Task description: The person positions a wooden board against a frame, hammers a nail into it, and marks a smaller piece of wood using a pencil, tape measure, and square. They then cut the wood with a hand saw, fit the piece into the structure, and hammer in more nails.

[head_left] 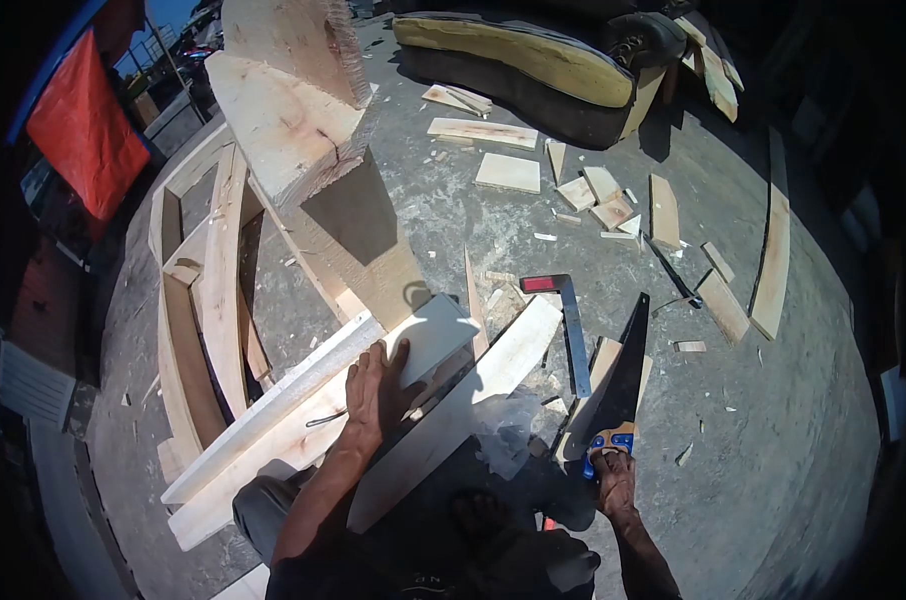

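Note:
My left hand (375,388) lies on a pale wooden board (283,445), fingers stretched out and thumb apart, near the board's upper end. Along that board's left side runs a narrower upright strip of wood (273,405). A small thin dark item (325,420) rests on the board beside my wrist. My right hand (614,478) is closed around the handle of a handsaw (628,375), whose dark blade points up and away from me. The saw's blade is over pieces of wood on the ground, apart from the board under my left hand.
A try square (573,345) lies between my hands, near another plank (473,400) and a clear plastic bag (506,430). A large wooden block (293,110) rises ahead. Wooden frames (188,340) stand left. Offcuts (508,172) scatter ahead, before a worn sofa (523,60).

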The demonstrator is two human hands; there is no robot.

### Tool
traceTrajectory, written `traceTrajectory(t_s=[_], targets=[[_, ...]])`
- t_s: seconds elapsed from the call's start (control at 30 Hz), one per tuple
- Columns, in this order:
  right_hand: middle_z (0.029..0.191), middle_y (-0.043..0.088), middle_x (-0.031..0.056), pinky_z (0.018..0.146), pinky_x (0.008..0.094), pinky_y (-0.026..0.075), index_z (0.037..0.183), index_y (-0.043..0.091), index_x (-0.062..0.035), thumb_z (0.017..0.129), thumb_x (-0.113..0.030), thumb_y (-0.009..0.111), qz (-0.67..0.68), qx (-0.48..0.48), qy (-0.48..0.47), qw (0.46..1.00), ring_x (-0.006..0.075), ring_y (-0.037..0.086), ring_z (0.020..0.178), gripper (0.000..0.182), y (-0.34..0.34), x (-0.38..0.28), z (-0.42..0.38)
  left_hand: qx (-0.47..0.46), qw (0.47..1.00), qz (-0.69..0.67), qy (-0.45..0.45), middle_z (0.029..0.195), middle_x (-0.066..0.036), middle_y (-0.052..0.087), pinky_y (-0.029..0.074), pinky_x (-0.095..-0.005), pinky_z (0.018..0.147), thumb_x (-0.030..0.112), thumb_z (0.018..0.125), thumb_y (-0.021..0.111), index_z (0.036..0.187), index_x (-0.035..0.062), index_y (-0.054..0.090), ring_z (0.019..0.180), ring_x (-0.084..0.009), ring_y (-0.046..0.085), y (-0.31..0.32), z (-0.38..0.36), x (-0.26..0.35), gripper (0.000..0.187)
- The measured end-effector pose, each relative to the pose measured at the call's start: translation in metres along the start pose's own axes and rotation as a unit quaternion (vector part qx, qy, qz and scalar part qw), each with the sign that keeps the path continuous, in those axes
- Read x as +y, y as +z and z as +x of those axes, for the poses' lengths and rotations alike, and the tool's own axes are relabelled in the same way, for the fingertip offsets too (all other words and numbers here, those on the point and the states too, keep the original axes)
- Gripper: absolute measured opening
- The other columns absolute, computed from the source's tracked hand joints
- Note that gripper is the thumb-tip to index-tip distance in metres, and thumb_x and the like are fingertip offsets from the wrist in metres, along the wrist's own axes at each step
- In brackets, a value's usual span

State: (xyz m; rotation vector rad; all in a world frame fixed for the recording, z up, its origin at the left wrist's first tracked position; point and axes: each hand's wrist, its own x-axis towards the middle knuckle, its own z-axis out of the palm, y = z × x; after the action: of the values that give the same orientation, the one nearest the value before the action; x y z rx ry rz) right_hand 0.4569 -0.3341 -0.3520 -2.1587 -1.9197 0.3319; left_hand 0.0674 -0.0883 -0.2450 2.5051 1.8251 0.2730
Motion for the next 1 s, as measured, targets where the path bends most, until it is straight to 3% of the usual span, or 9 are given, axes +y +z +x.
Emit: traceTrajectory(t_s=[0.1,0.23,0.37,0.43,0.5,0.63,0.7,0.87,1.0], targets=[[0.113,0.058,0.0187,0.092,0.0492,0.044,0.116,0.067,-0.0073,0.077,-0.019,0.078,0.0,0.006,0.034,0.999,0.0424,0.055,0.111,0.043,-0.062,-0.026,0.012,0.018,0.999,-0.038,0.008,0.117,-0.017,0.055,0.048,-0.0452,0.088,0.043,0.076,0.084,0.142,0.0109,0.059,0.107,-0.0338,0.058,0.001,-0.002,0.001,0.077],[0.115,0.056,0.0193,0.092,0.0543,0.045,0.13,0.065,-0.0131,0.082,-0.02,0.081,-0.068,0.21,0.204,0.954,0.0403,0.057,0.106,0.051,-0.043,0.014,0.003,0.024,0.999,-0.022,0.009,0.117,-0.017,0.055,0.048,-0.0448,0.089,0.042,0.077,0.082,0.139,0.0094,0.06,0.107,-0.0333,0.057,0.001,-0.004,0.0,0.073],[0.124,0.056,0.0152,0.081,0.0483,0.056,0.147,0.048,-0.0176,0.093,-0.02,0.072,0.442,0.097,0.415,0.789,0.0282,0.062,0.108,0.059,0.005,0.058,-0.016,0.001,1.0,0.003,0.009,0.117,-0.015,0.057,0.047,-0.0441,0.09,0.042,0.08,0.079,0.142,0.0102,0.057,0.108,-0.0312,0.059,-0.003,0.003,0.007,0.073],[0.13,0.056,0.0134,0.082,0.0424,0.057,0.149,0.044,-0.0162,0.096,-0.013,0.066,0.459,0.103,0.423,0.775,0.0241,0.059,0.114,0.058,0.014,0.055,-0.015,-0.028,0.999,0.025,0.005,0.119,-0.015,0.057,0.048,-0.0442,0.092,0.042,0.08,0.078,0.142,0.01,0.057,0.11,-0.0312,0.059,-0.006,0.004,0.009,0.073],[0.13,0.056,0.0133,0.09,0.0418,0.054,0.15,0.044,-0.0144,0.095,-0.006,0.061,0.556,0.249,0.226,0.76,0.0255,0.057,0.117,0.058,0.022,0.058,-0.021,-0.016,1.0,0.022,0.009,0.124,-0.016,0.056,0.047,-0.0447,0.097,0.043,0.083,0.077,0.142,0.0096,0.056,0.115,-0.0311,0.059,-0.014,0.003,0.012,0.072],[0.133,0.051,0.016,0.108,0.0451,0.042,0.132,0.054,-0.0013,0.093,-0.011,0.056,0.584,0.251,0.277,0.721,0.0312,0.048,0.129,0.04,-0.038,0.059,0.002,-0.075,0.997,0.023,-0.017,0.133,-0.017,0.052,0.043,-0.0459,0.104,0.045,0.087,0.073,0.148,0.0112,0.05,0.123,-0.0318,0.054,-0.023,0.006,0.017,0.074],[0.113,0.047,0.0117,0.098,0.0398,0.04,0.116,0.051,-0.0007,0.094,-0.015,0.058,0.458,0.312,0.23,0.8,0.0243,0.045,0.107,0.028,-0.072,0.058,0.039,-0.083,0.995,0.045,-0.021,0.141,-0.017,0.048,0.041,-0.0462,0.105,0.053,0.089,0.067,0.15,0.0131,0.047,0.128,-0.0329,0.05,-0.008,0.005,0.009,0.076],[0.116,0.046,0.0114,0.1,0.042,0.04,0.134,0.04,-0.0036,0.088,-0.014,0.062,0.354,0.353,0.168,0.85,0.0248,0.045,0.108,0.052,-0.157,0.081,0.129,-0.144,0.989,0.02,-0.016,0.146,-0.019,0.044,0.039,-0.048,0.106,0.053,0.089,0.066,0.151,0.0126,0.042,0.134,-0.0326,0.045,-0.031,0.016,0.011,0.078],[0.121,0.047,0.0124,0.093,0.0378,0.044,0.145,0.037,-0.0003,0.086,-0.01,0.057,0.344,0.423,0.057,0.837,0.0235,0.047,0.103,0.064,-0.227,-0.032,0.19,-0.134,0.989,0.05,-0.02,0.148,-0.017,0.043,0.039,-0.0494,0.106,0.055,0.087,0.068,0.152,0.0137,0.04,0.134,-0.0325,0.046,-0.017,0.015,0.007,0.082]])
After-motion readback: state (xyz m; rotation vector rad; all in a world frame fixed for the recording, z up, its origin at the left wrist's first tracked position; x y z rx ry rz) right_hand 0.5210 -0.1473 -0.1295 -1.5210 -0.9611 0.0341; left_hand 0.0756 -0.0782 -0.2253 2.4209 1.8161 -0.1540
